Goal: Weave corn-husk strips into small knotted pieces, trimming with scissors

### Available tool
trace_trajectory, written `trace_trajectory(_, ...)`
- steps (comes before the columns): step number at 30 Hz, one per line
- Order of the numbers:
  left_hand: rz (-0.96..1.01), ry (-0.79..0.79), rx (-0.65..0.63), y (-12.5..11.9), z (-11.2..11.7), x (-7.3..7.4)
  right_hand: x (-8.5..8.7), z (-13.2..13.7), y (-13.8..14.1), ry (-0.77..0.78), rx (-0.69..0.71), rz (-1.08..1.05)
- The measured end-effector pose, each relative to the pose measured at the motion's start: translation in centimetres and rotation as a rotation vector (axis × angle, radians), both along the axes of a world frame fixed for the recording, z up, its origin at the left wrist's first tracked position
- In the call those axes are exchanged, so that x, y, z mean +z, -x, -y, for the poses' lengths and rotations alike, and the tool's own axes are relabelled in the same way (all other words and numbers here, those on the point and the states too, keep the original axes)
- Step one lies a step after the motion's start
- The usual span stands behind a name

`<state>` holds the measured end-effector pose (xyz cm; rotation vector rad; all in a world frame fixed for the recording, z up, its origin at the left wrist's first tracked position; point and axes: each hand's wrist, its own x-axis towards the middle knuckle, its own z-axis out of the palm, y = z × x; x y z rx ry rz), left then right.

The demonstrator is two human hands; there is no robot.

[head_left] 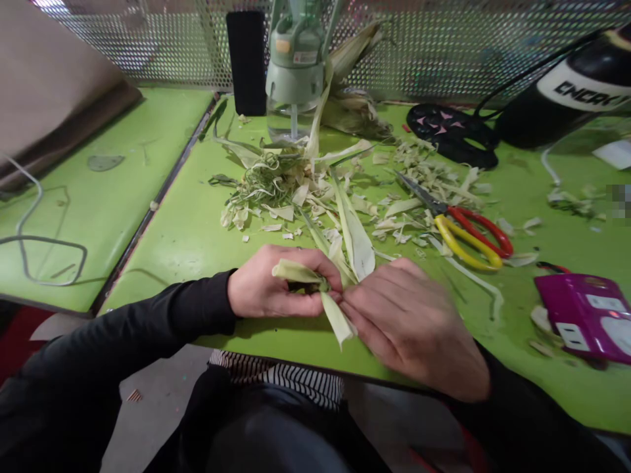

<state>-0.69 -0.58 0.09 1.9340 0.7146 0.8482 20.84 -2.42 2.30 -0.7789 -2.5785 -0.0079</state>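
Near the front edge of the green table, my left hand (279, 282) is closed around a folded piece of pale green corn husk (339, 322). One strip of it hangs down between my hands. My right hand (414, 322) is closed, with its fingertips pinched against the husk beside the left thumb; the exact grip is partly hidden. Just beyond my fingers lies a long husk leaf (355, 236). A heap of shredded husk (276, 180) spreads behind it. Scissors (468, 233) with one red and one yellow handle lie to the right, blades among the scraps.
At the back stand a dark phone (246, 66), a pale green water bottle (296, 85) and whole husks (352, 112). On the right are a black pink-marked object (446, 128), a black bottle (566, 92) and a purple case (586, 315). Brown paper (59, 79) covers the back left.
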Motion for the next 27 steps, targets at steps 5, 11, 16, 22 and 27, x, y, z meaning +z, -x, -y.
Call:
trace_trajectory(5,-0.033,-0.03,-0.075,0.1,0.1,-0.1,-0.9,-0.4,-1.8,0.172,0.165,-0.032)
trace_trajectory(11,-0.096,-0.027,-0.069,-0.1,0.4,0.2,-1.4,-0.1,-2.7,0.243,0.189,-0.058)
trace_trajectory(16,-0.037,-0.035,-0.096,0.2,-0.2,0.5,-1.0,-0.4,-2.1,0.209,0.126,-0.059)
trace_trajectory(22,0.082,0.085,-0.052,0.0,-1.4,-1.4,-1.0,-0.8,-1.3,0.529,-0.068,-0.194)
trace_trajectory(27,0.036,-0.091,0.013,-0.1,-1.7,-1.7,-0.4,-0.9,-0.4,0.777,-0.235,-0.329)
